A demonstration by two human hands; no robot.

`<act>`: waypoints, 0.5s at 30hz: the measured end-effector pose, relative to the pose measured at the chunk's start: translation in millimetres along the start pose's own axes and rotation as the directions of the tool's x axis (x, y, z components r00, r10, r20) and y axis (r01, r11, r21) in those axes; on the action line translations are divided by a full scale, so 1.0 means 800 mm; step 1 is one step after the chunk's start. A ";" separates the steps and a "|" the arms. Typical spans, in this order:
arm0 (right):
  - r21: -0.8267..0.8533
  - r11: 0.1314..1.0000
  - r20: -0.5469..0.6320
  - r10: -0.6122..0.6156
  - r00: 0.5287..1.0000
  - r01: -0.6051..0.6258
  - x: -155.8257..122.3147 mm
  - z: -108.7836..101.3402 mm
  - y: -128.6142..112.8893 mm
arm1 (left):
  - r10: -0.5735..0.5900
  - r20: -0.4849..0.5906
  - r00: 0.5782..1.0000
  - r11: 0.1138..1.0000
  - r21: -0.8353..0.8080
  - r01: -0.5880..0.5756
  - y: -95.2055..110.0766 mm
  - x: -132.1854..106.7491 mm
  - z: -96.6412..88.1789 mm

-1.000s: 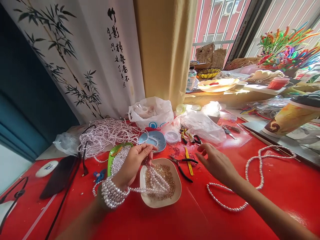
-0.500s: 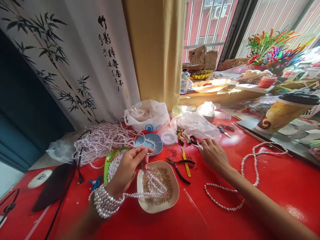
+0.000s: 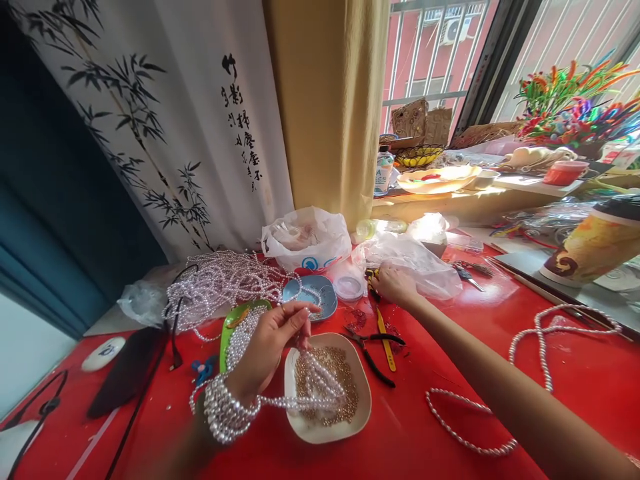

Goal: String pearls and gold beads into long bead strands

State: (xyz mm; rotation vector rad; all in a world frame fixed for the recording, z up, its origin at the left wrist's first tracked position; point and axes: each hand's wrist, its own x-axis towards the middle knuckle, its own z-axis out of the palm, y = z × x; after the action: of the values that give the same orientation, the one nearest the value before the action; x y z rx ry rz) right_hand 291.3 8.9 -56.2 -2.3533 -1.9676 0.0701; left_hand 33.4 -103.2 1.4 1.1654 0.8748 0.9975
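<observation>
My left hand (image 3: 280, 343) pinches the end of pearl bead strands (image 3: 320, 390), which hang over a cream dish (image 3: 366, 420) of small gold beads (image 3: 353, 383). More pearl strands (image 3: 223, 417) wrap around my left wrist. My right hand (image 3: 397, 283) reaches across to yellow-and-black handled tools (image 3: 372, 279) beside a plastic bag. Its fingers are curled down, and what lies beneath them is hidden. Nearer me lie black-handled pliers (image 3: 375, 363) and yellow tweezers (image 3: 387, 347). Behind my left hand is a green dish (image 3: 229, 321) of pearl beads.
A blue dish (image 3: 326, 299) and a heap of pearl strings (image 3: 225, 283) lie at the back left. A loose pearl string (image 3: 541, 347) lies on the red table at right. Plastic bags (image 3: 320, 243) stand behind. A lidded paper cup (image 3: 587, 247) is far right.
My right hand has moved left, from the black-handled scissors to the yellow-and-black tools. My left hand still pinches the strands. The view has shifted a little.
</observation>
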 end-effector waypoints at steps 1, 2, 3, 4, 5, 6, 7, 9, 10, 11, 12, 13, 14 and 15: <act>-0.009 1.000 0.018 0.014 1.000 -0.014 0.001 0.000 -0.002 | 0.005 0.003 1.000 1.000 -0.002 -0.005 0.000 0.000 0.000; -0.017 1.000 0.038 0.023 0.999 -0.023 0.002 0.000 -0.003 | 0.010 0.008 1.000 1.000 -0.004 -0.009 0.001 0.000 0.000; -0.025 0.999 0.063 0.029 0.998 -0.028 0.004 -0.002 -0.004 | 0.013 0.013 1.000 1.000 -0.005 -0.013 0.001 0.000 0.000; -0.031 0.999 0.088 0.032 0.996 -0.029 0.005 -0.004 -0.005 | 0.017 0.020 1.000 1.000 -0.007 -0.017 0.002 -0.001 0.000; -0.036 0.999 0.113 0.033 0.993 -0.029 0.007 -0.006 -0.007 | 0.017 0.028 0.999 1.000 -0.007 -0.017 0.002 -0.002 0.001; -0.040 0.999 0.132 0.033 0.991 -0.028 0.010 -0.008 -0.010 | 0.015 0.035 0.999 1.000 -0.004 -0.015 0.003 -0.002 0.001; -0.043 0.999 0.146 0.032 0.989 -0.026 0.013 -0.010 -0.013 | 0.015 0.039 0.999 1.000 -0.001 -0.015 0.004 -0.003 0.002; -0.042 0.999 0.161 0.034 0.986 -0.028 0.022 -0.013 -0.023 | 0.016 0.041 0.999 1.000 0.009 -0.016 0.006 -0.005 0.003; -0.037 0.999 0.165 0.037 0.986 -0.031 0.026 -0.014 -0.028 | 0.021 0.040 0.999 1.000 0.017 -0.022 0.007 -0.007 0.003; -0.028 0.999 0.165 0.040 0.985 -0.036 0.031 -0.016 -0.032 | 0.030 0.039 0.999 0.999 0.024 -0.031 0.008 -0.008 0.003; -0.014 0.999 0.162 0.043 0.986 -0.041 0.035 -0.017 -0.035 | 0.041 0.040 0.998 0.999 0.032 -0.042 0.009 -0.009 0.003; 0.006 0.999 0.153 0.044 0.987 -0.045 0.037 -0.020 -0.036 | 0.053 0.041 0.998 0.998 0.040 -0.055 0.011 -0.010 0.003; 0.032 0.999 0.136 0.038 0.990 -0.043 0.038 -0.022 -0.034 | 0.067 0.046 0.997 0.996 0.050 -0.069 0.012 -0.012 0.002; 0.064 0.998 0.098 0.022 0.995 -0.028 0.038 -0.026 -0.030 | 0.081 0.052 0.995 0.995 0.058 -0.084 0.014 -0.013 0.001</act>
State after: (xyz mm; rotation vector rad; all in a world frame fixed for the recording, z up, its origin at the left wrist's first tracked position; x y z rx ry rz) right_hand 275.1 42.3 -33.1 -2.3762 -1.9453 0.2521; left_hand 29.0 -112.4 12.7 1.2811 0.8280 1.0112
